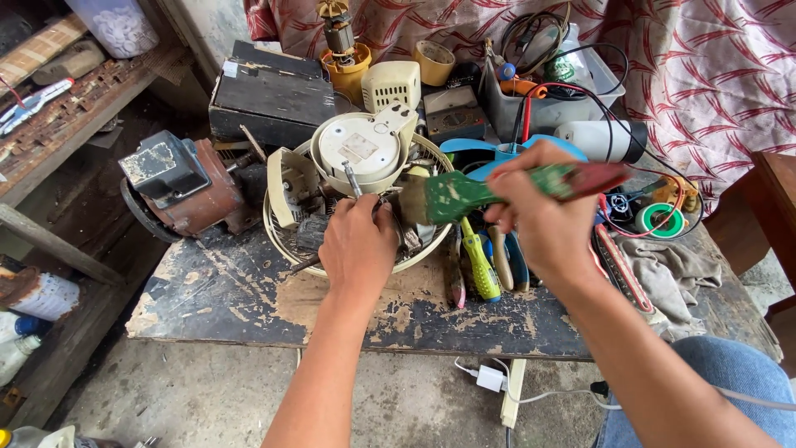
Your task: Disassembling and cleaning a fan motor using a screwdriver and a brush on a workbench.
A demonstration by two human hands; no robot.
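Right hand [537, 217] grips a green paintbrush [464, 194]; left hand [358, 245] clutches the dismantled motor part [390, 224] (cream housing [362, 149] behind).

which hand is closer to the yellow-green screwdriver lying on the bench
Right. The right hand, gripping a green-handled paintbrush, sits just above the screwdriver, almost over it. The left hand is farther off to its left, in the fan parts.
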